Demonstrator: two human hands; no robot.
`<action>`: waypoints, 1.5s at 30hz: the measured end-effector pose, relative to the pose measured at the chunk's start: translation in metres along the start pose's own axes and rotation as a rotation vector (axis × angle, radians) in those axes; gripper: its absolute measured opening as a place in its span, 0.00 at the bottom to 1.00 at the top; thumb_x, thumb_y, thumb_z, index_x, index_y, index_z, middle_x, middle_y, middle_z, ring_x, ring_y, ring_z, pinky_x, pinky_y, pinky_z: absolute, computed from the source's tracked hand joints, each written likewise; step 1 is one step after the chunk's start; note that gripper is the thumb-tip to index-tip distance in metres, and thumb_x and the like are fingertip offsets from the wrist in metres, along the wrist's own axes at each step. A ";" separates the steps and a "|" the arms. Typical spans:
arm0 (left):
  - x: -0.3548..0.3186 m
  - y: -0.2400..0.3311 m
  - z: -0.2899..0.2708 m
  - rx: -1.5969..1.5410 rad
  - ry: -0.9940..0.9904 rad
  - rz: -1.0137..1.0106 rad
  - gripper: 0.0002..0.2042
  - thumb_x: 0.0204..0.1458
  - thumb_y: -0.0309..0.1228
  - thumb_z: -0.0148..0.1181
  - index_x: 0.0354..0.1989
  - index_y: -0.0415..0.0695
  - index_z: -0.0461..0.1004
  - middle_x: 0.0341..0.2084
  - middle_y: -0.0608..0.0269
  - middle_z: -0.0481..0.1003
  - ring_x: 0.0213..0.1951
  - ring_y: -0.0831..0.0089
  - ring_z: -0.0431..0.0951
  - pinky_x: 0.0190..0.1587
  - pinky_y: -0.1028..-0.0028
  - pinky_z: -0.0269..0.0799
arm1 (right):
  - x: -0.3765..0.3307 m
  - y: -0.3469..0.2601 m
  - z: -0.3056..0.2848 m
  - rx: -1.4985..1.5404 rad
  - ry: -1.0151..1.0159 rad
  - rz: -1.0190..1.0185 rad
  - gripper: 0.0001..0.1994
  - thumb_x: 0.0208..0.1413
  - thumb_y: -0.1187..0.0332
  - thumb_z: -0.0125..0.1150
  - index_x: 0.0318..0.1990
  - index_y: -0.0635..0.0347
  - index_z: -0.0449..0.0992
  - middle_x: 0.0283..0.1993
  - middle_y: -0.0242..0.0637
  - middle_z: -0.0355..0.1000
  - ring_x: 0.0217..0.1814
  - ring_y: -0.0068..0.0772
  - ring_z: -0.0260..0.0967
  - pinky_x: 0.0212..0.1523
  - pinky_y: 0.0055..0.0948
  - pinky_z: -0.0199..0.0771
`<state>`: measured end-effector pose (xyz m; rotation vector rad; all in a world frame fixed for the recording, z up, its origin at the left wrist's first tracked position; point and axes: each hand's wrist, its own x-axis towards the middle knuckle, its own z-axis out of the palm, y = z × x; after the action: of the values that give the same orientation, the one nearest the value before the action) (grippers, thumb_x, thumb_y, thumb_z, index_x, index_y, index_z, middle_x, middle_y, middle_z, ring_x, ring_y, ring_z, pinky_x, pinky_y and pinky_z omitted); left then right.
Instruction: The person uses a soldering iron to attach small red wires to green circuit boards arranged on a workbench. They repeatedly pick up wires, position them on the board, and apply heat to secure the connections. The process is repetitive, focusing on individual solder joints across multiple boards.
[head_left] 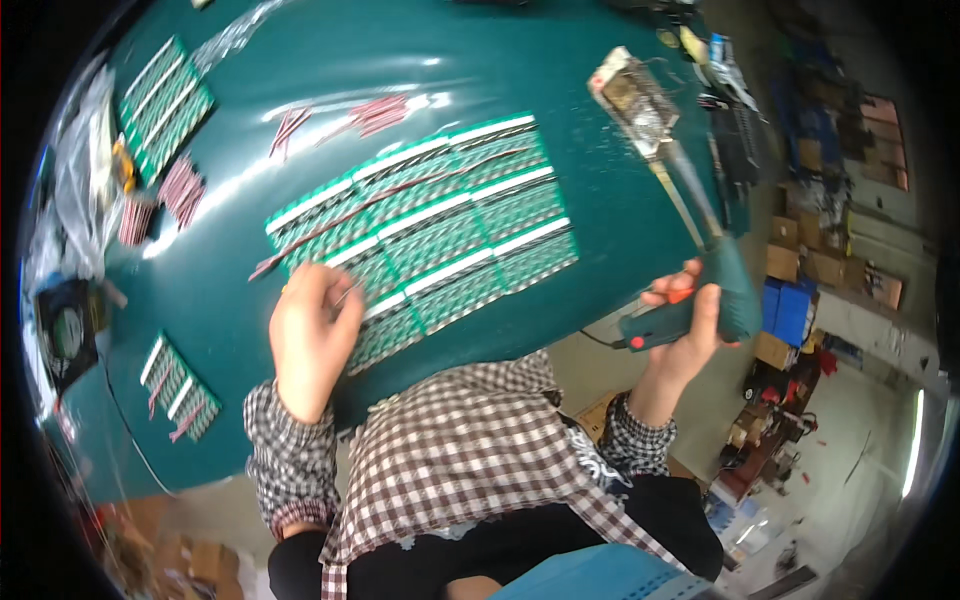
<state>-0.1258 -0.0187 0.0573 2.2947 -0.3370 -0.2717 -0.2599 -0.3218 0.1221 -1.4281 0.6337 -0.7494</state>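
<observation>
My right hand (685,330) is wrapped round the handle of a green soldering gun (735,285) with a red button. The gun's long metal barrel points away from me, its far end at a small scorched metal tray (635,95). My left hand (312,330) is closed in a pinch over the left edge of a block of green circuit boards (430,240). A thin wire (348,292) seems to stick out from its fingertips, partly hidden. The boards lie in rows with white strips, and dark red wires (390,195) run across the upper row.
Red wire bundles (380,115) lie behind the boards, with more bundles (182,190) to the left. Another board panel (167,105) lies at the far left, a smaller one (178,388) nearer me. A black fan-like device (70,330) and plastic bags (75,215) line the left edge.
</observation>
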 end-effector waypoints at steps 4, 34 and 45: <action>-0.006 0.011 -0.012 -0.026 0.099 0.064 0.09 0.46 0.20 0.62 0.36 0.38 0.70 0.27 0.64 0.68 0.27 0.78 0.68 0.32 0.79 0.65 | 0.029 -0.013 -0.013 -0.099 0.312 -0.361 0.16 0.58 0.66 0.56 0.45 0.74 0.69 0.34 0.43 0.73 0.34 0.34 0.75 0.30 0.29 0.81; 0.027 0.062 0.015 -1.807 -0.140 -0.304 0.07 0.55 0.29 0.58 0.37 0.40 0.73 0.29 0.67 0.74 0.28 0.85 0.70 0.35 0.84 0.70 | -0.059 0.018 0.071 0.340 -0.475 0.352 0.19 0.59 0.59 0.54 0.47 0.67 0.66 0.34 0.38 0.69 0.30 0.32 0.71 0.29 0.31 0.76; 0.036 0.046 0.019 -1.735 -0.195 -0.341 0.09 0.55 0.29 0.58 0.42 0.39 0.72 0.31 0.66 0.75 0.30 0.83 0.72 0.35 0.83 0.71 | -0.052 0.025 0.074 0.290 -0.430 0.371 0.18 0.60 0.59 0.52 0.47 0.67 0.66 0.33 0.37 0.69 0.28 0.31 0.71 0.27 0.29 0.75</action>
<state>-0.1046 -0.0735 0.0755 0.5840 0.2041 -0.6264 -0.2329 -0.2348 0.0981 -1.1121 0.4155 -0.2163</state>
